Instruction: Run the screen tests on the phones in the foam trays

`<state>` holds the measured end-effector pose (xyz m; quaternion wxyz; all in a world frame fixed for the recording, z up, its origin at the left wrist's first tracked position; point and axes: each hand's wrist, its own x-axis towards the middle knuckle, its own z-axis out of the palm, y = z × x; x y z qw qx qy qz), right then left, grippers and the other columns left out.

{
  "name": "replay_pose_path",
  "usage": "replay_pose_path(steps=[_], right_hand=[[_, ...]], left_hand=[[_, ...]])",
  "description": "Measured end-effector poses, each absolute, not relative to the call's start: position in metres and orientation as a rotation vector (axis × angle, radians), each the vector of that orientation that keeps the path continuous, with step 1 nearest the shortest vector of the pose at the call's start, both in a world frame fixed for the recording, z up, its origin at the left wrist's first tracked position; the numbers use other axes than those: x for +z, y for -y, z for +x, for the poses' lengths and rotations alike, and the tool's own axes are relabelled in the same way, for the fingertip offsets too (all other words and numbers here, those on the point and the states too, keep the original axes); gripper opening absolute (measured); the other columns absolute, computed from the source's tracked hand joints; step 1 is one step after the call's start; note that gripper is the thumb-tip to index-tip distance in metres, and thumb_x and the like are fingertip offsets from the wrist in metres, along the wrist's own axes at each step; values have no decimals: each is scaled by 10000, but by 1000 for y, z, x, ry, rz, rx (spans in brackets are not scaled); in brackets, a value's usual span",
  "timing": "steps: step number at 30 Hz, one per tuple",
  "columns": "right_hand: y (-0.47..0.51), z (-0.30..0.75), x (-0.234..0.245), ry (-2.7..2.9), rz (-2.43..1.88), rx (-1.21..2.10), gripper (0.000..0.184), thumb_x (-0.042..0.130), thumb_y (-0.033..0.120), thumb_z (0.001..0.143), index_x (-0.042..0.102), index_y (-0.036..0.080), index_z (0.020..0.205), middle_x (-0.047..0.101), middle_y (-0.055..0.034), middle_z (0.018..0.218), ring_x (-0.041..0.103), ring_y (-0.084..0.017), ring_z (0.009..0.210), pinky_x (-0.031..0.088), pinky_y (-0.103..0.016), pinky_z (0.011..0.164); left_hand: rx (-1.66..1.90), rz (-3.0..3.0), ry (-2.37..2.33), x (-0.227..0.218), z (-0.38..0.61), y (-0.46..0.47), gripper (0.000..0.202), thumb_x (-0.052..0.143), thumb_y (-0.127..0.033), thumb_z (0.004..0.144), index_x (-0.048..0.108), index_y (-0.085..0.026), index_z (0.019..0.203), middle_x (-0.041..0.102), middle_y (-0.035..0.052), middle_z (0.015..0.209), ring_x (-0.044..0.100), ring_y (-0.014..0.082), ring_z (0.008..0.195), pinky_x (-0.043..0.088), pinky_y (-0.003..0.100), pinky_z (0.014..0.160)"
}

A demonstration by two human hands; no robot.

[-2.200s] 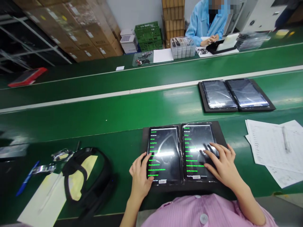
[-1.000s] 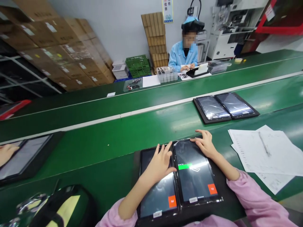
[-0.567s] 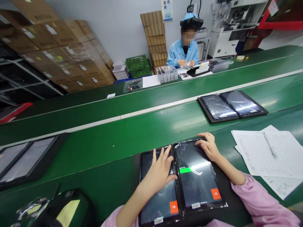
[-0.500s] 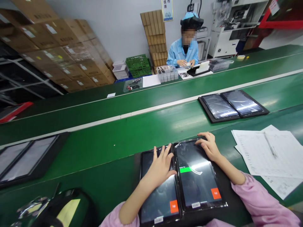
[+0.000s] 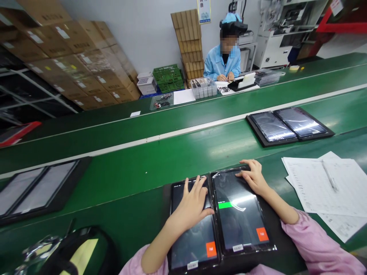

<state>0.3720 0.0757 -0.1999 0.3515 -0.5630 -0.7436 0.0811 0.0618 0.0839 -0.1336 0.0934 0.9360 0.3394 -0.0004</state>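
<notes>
Two black tablets lie side by side in a black tray (image 5: 273,236) in front of me. My left hand (image 5: 192,204) rests flat on the upper part of the left tablet (image 5: 193,240), fingers stretched out. My right hand (image 5: 252,177) lies on the top right corner of the right tablet (image 5: 241,214), fingers bent over its edge. The right screen shows a green bar, and each screen has an orange button at its lower right.
A tray with two dark tablets (image 5: 289,125) sits on the green belt at the right, another tray (image 5: 37,189) at the left. Papers with a pen (image 5: 327,185) lie to my right. A black and yellow headset (image 5: 77,254) is at lower left. A person in blue (image 5: 225,63) works across the belts.
My view rose from the tablets to the room. The green text lists on the screens gave way to a green bar and orange buttons. Both hands moved to the tablets' upper parts.
</notes>
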Motion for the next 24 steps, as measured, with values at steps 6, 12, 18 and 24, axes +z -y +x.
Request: replay_pose_path(steps=[6, 12, 18, 24], right_hand=[[-76, 376, -198, 1733, -1353, 244, 638, 240, 456, 1035, 768, 266, 734, 614, -73, 1108, 530, -273, 1054, 389, -471, 964], [-77, 375, -200, 1705, -1441, 153, 570, 316, 400, 1020, 769, 261, 704, 632, -74, 1052, 554, -262, 1013, 397, -455, 936], [-77, 374, -198, 1812, -1444, 119, 551, 327, 374, 1014, 773, 270, 706, 630, -75, 1077, 538, -267, 1032, 375, -482, 954], [-79, 375, -200, 1743, -1470, 155, 521, 334, 379, 1014, 795, 291, 789, 622, -71, 1070, 548, -266, 1031, 400, -466, 935]], left_hand=[[-64, 2681, -911, -118, 63, -73, 491, 631, -579, 889, 528, -161, 1125, 551, 198, 1335, 459, 398, 1335, 317, 663, 1101], [-131, 2658, -1105, -99, 49, -93, 235, 517, -369, 1003, 606, -186, 1122, 650, 72, 1069, 626, 263, 975, 457, 455, 901], [36, 2717, -1195, -111, 38, -117, 265, 494, -421, 1002, 681, -243, 1060, 624, 60, 1115, 590, 272, 1027, 372, 529, 1001], [305, 2534, -1140, -113, 48, -139, 363, 272, -375, 1037, 588, -196, 1040, 641, 80, 1097, 592, 246, 1038, 460, 410, 893]])
